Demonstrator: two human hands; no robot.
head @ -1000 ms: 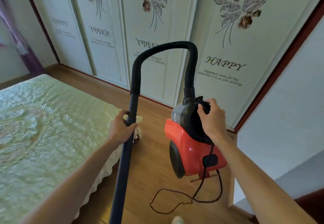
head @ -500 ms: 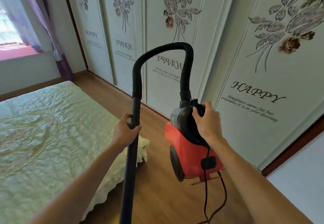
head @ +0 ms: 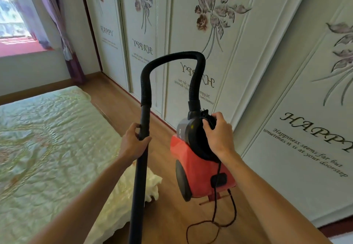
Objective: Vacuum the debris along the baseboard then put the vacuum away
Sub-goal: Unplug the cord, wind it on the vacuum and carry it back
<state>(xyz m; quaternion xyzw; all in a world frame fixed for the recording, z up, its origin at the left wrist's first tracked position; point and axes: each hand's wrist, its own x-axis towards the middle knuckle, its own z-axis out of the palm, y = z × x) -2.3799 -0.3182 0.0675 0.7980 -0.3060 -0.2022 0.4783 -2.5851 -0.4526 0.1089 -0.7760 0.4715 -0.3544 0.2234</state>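
A red canister vacuum [head: 198,169] with a black top hangs in the air above the wooden floor [head: 172,219], lifted by its handle in my right hand [head: 217,136]. Its ribbed black hose [head: 172,58] arches up and over to a dark rigid wand [head: 141,167]. My left hand [head: 133,142] is wrapped around the wand near its upper end. The wand's lower end runs out of the frame, so its nozzle is hidden. A black power cord [head: 215,222] dangles from the vacuum and loops on the floor.
A bed with a pale green quilted cover [head: 47,148] fills the left. White wardrobe doors with flower prints [head: 229,52] line the right, close behind the vacuum. A window with a purple curtain [head: 63,39] is far left. A wooden baseboard [head: 44,89] runs under the window.
The view has swung left along the wardrobe, bringing the window and curtain into sight. Both hands keep the same grip, and the vacuum stays lifted in front of me.
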